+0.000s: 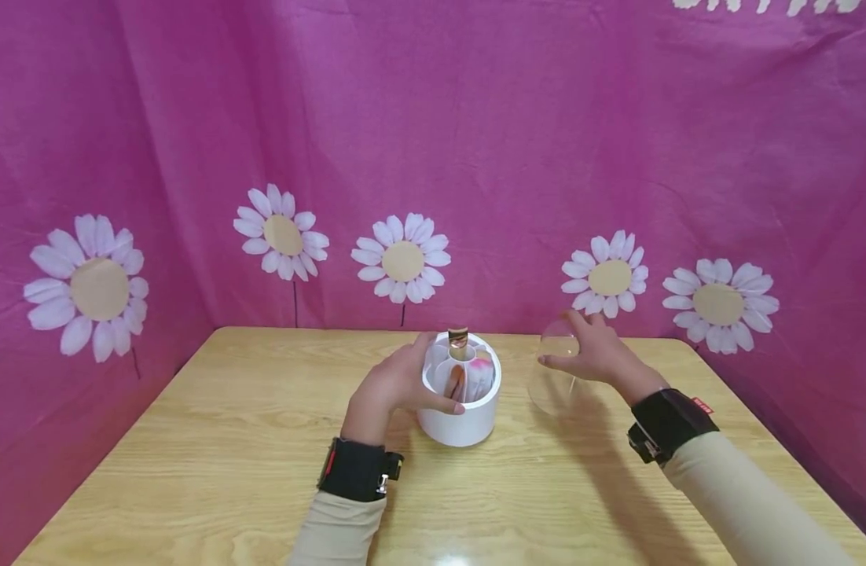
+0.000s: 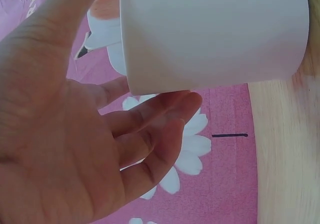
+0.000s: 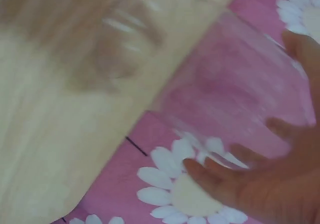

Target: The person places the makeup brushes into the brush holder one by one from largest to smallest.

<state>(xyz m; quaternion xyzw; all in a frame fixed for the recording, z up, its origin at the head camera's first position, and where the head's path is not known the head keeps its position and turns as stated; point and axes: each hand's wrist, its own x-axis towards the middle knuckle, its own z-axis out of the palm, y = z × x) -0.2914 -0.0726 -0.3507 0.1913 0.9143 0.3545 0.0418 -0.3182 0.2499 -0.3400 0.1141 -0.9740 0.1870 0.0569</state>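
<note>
My left hand [image 1: 398, 381] grips a white round brush organizer [image 1: 457, 428], with the thumb across its front and the fingers round the far side. Inside its compartments I see an orange-brown brush [image 1: 454, 381], a pink-and-white brush head [image 1: 481, 368] and, in the middle, a shiny dark-and-gold piece [image 1: 458, 341]. In the left wrist view the fingertips lie against the organizer's smooth side. To the right, my right hand [image 1: 597, 352] holds a clear dome-shaped cover [image 1: 552, 395] from above, thumb and fingers spread round it. The right wrist view shows the see-through cover [image 3: 230, 79] within that grasp.
Both hands work over a light wood table [image 1: 214, 464]. A pink cloth [image 1: 489, 157] printed with white daisies hangs behind the table and along both sides. Black bands [image 1: 669, 424] with small cameras sit on both wrists.
</note>
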